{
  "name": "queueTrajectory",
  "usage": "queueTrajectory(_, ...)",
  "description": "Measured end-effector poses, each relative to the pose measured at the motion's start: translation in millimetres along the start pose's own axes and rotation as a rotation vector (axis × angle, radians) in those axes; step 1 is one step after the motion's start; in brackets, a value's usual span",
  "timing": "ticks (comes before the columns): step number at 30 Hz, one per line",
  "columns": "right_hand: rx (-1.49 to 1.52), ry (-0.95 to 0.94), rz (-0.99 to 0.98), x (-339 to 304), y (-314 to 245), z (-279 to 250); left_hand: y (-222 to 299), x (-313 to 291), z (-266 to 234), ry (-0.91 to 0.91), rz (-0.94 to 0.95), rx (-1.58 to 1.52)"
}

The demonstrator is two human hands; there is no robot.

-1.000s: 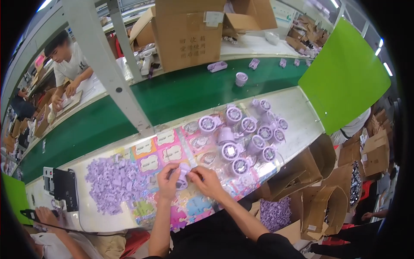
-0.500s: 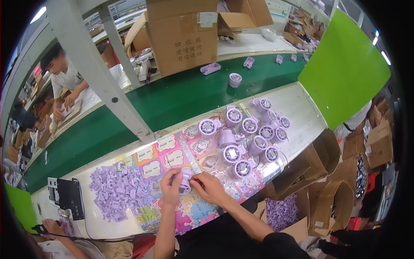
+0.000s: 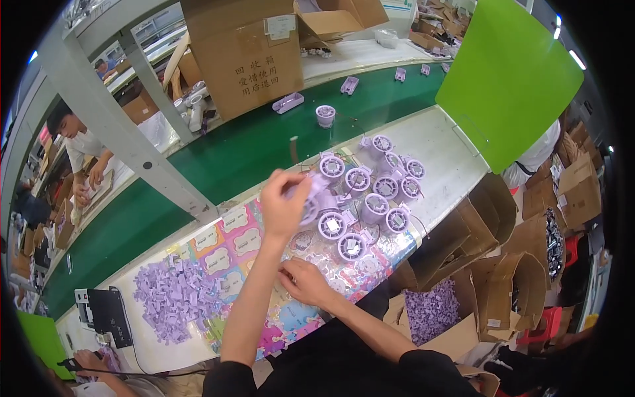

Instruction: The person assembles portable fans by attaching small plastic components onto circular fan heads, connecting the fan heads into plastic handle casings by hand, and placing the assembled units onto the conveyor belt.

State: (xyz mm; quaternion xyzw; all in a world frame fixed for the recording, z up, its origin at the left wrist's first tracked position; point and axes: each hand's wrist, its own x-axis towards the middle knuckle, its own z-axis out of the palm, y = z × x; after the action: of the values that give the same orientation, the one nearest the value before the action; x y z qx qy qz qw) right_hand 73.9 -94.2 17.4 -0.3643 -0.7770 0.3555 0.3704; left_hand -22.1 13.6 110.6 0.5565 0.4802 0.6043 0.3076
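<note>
My left hand [image 3: 283, 202] is raised over the table, its fingers closed on a lilac round fan housing [image 3: 309, 210]. Motion smears this housing and the fingers hide part of it; a dark wire rises above it. Right beside it stands a cluster of similar lilac fan housings [image 3: 332, 225], several showing spoked round faces and thin wires. Lower down, my right hand [image 3: 305, 281] rests near the colourful sticker-covered mat [image 3: 301, 314] with curled fingers. Whatever those fingers hold, if anything, is hidden. A heap of small lilac plastic parts [image 3: 175, 298] lies to the left.
Beyond the table runs a green conveyor belt [image 3: 245, 149] carrying one housing [image 3: 325, 116] and several lilac trays [image 3: 288, 102]. A grey post [image 3: 149, 159] rises at left. A green panel [image 3: 509, 86] stands at right, cardboard boxes [image 3: 456, 231] below it. A person [image 3: 83, 145] works across the belt.
My left hand has lifted the fan housing away from my right hand, up and forward to the cluster. My right hand stays low, now apart from the housing. The whole view has shifted slightly.
</note>
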Motion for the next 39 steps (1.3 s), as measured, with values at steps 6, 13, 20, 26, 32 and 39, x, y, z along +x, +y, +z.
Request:
queueTrajectory(6,0.069,0.007,-0.039,4,6,9,-18,39,56,-0.300,-0.028,0.232)
queueTrajectory(13,0.163,-0.132,0.075,-5,22,11,-21,12,91,-0.276,0.159,0.566)
queueTrajectory(20,0.235,-0.146,0.089,3,14,2,-18,-4,93,-0.344,0.334,0.749)
queueTrajectory(26,0.192,-0.068,0.057,3,14,-1,-3,8,81,-0.470,0.243,0.636)
queueTrajectory(32,0.175,-0.001,0.037,13,3,1,-25,91,34,-0.385,0.147,0.440)
queueTrajectory(39,0.108,0.060,0.044,14,4,4,-79,173,16,-0.359,0.105,0.829)
